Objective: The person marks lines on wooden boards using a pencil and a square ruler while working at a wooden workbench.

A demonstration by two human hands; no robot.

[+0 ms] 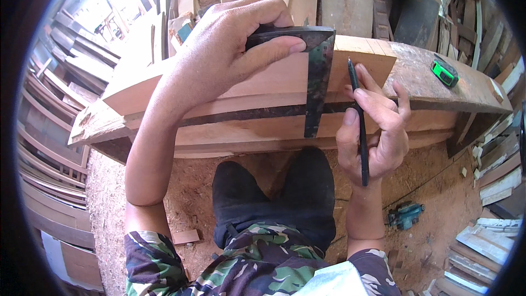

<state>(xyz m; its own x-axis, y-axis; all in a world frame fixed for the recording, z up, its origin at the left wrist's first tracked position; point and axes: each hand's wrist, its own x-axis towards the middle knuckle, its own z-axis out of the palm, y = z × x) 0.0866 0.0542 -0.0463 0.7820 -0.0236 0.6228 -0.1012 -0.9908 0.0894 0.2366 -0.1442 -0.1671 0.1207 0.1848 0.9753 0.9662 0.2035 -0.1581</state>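
My left hand point(235, 49) grips the dark stock of a try square point(319, 85), thumb on the near side and fingers over the top. The square's blade hangs down across the face of a wooden board point(263, 79), its tip reaching past the board's lower edge. Just right of the blade, my right hand point(378, 123) holds a black pencil point(359, 115) between thumb and fingers. The pencil's tip points up, close to the board's face near its right end; I cannot tell whether it touches. The board rests on a wooden workbench point(427, 79).
A green and black tape measure point(444, 72) lies on the bench at right. On the sawdust-covered floor sits a teal power tool point(405, 215), and a small wood offcut point(185, 236) lies at left. Stacked timber point(55, 159) lines the left side; more planks point(345, 5) lean behind the bench.
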